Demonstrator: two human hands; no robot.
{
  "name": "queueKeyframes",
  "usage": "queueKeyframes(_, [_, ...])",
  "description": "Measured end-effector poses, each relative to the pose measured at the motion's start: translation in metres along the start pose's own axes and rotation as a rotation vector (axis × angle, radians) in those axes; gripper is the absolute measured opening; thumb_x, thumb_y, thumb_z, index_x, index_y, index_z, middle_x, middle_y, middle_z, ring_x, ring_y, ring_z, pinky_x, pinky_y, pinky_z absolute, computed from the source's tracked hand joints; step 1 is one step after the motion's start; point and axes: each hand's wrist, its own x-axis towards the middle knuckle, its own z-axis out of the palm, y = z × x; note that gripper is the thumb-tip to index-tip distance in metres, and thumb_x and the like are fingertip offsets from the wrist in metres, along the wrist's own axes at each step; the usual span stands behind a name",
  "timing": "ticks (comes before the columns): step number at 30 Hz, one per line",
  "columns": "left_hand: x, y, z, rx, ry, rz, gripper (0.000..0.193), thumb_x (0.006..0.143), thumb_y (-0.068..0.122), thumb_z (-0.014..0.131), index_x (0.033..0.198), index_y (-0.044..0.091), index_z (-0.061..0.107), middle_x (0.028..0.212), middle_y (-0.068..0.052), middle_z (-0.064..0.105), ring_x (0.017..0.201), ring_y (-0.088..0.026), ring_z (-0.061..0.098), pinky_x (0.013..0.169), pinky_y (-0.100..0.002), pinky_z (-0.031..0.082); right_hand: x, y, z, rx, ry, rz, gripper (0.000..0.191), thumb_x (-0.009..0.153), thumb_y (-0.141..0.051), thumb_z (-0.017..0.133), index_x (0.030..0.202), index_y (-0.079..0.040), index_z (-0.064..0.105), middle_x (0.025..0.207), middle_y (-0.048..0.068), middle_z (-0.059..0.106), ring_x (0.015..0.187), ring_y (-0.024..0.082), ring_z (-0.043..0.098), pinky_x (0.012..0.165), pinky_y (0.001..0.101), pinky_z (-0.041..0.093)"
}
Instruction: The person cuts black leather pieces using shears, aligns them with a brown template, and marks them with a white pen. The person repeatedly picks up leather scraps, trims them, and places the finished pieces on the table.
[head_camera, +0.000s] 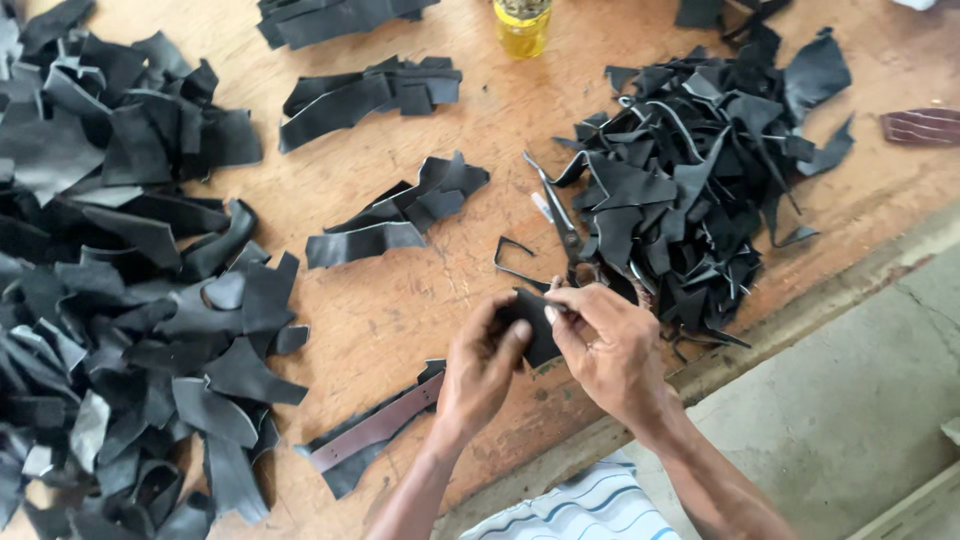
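- left hand: fingers curled, thumb pressed on a small black leather piece; forearm rises from the lower edge of the view.
- right hand: fingers bent, pinching the same leather piece from its other side; both hands meet on it.
- leather piece: one, held just above the wooden tabletop, near its front edge.
- scissors: one pair, lying just beyond the leather piece, blades pointing away.
- scrap heaps: one large heap far left of the leather piece, one beyond it to the right.
- small stacks: three left of the scissors.
- yellow jar: one, far beyond the scissors.
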Motion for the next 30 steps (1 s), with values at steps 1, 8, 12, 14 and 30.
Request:
queueKeyframes(1, [-0.001,-0.001,-0.001,-0.095,-0.011,-0.088,0.034,0.094,0.004,0.065,0.127,0.011,0.057,0.09,-0.003,0.066,0.076,-0.008,0.063,0.062,-0.025,0.055,0.0,-0.001,0.0,0.016,0.037,0.04,0.015,0.093,-0.004,0.073,0.108,-0.003,0.071,0.093,0.011,0.076,0.079,0.015,0.075,0.066,0.0273,0.062])
queueKeyframes(8, [-0.001,-0.008,-0.007,-0.21,0.074,0.114,0.026,0.1,0.001,0.067,0.125,0.002,0.063,0.099,-0.004,0.065,0.087,-0.008,0.062,0.076,-0.024,0.055,-0.005,0.0,0.01,0.042,-0.08,-0.091,0.018,0.09,-0.006,0.074,0.105,-0.002,0.065,0.093,0.009,0.072,0.078,0.015,0.071,0.06,0.025,0.059])
queueKeyframes(12, [0.004,-0.009,-0.01,-0.228,0.093,0.093,0.025,0.099,0.002,0.065,0.124,0.002,0.062,0.098,-0.004,0.069,0.089,-0.008,0.066,0.08,-0.025,0.058,-0.002,0.001,0.01,0.027,-0.036,0.009,0.01,0.092,-0.006,0.071,0.101,-0.004,0.067,0.087,0.007,0.071,0.069,0.013,0.07,0.053,0.0248,0.058])
queueKeyframes(14, [0.007,-0.008,-0.011,-0.28,0.055,0.008,0.023,0.099,0.003,0.065,0.122,0.001,0.063,0.096,-0.004,0.072,0.084,-0.009,0.068,0.074,-0.026,0.059,0.0,0.001,0.007,-0.002,0.028,0.041,0.009,0.094,-0.006,0.068,0.101,-0.003,0.066,0.088,0.009,0.071,0.07,0.014,0.07,0.055,0.0262,0.058])
queueKeyframes(30, [0.005,0.002,-0.023,-0.169,0.102,0.005,0.029,0.099,0.004,0.061,0.126,0.0,0.066,0.099,-0.004,0.073,0.08,-0.007,0.065,0.071,-0.025,0.057,0.005,0.028,0.01,0.533,-0.06,0.683,0.028,0.094,-0.01,0.067,0.12,-0.002,0.063,0.096,0.008,0.074,0.076,0.011,0.072,0.06,0.0225,0.058])
